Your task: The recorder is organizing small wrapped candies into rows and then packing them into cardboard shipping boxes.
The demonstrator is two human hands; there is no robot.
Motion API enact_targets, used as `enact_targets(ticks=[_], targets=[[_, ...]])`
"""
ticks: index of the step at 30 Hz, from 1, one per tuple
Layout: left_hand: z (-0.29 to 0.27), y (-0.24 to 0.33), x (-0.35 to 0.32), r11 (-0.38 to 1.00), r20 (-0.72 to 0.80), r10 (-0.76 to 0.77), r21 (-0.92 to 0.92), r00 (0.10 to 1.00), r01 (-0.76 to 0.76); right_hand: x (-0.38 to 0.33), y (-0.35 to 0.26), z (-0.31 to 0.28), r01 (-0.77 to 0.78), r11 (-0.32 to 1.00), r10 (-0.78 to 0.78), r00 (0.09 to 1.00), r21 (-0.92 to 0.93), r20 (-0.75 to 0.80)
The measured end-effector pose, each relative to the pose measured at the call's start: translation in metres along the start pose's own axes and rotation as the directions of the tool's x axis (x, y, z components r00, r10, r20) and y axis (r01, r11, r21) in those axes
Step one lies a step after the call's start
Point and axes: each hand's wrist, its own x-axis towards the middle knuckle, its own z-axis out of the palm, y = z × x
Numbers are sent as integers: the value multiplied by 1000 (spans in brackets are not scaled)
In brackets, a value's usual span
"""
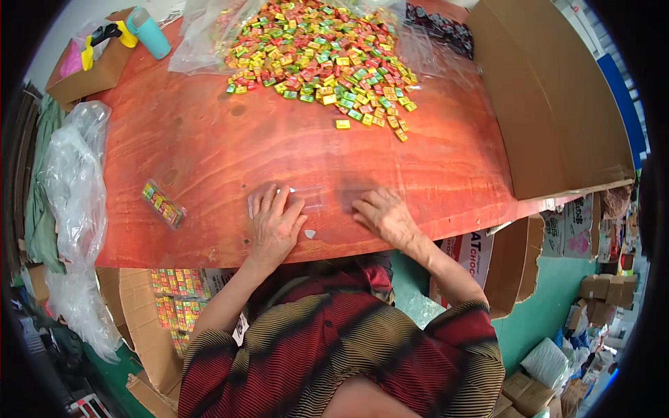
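From the head camera, both hands lie flat on the red wooden counter (209, 153), near its front edge. The left hand (275, 219) presses down on a small clear plastic bag (306, 198) with its fingers spread out. The right hand (383, 214) lies just beside the bag with its fingers flat too, and I cannot tell if it touches the bag. Neither hand is squeezed into a fist.

A filled pack of little candies (164, 203) sits to the left, apart from the hands. A big pile of colourful candies (320, 59) lies at the far side. A teal bottle (148, 33) stands at the far left corner. A big cardboard box (550, 104) is on the right.
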Motion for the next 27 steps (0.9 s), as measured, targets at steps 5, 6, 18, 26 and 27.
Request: enact_targets(ticks=[5,6,18,26,27], targets=[[-5,-6,14,999,-84,-13,-47,996,9,34,15,-18,-240,971,240,970,-17,-29],[-3,-10,29,999,-96,-15,-37,995,11,45,25,-21,-416,906,413,909,-74,-57],[55,-70,175,987,26,-154,-45,988,155,155,72,58,-391,893,362,918,-221,-162],[33,-59,112,983,85,-89,-156,992,102,115,64,38,-67,996,70,996,-51,54],[35,-57,100,986,-6,-121,-116,993,120,112,58,33,-110,994,111,992,-12,68]])
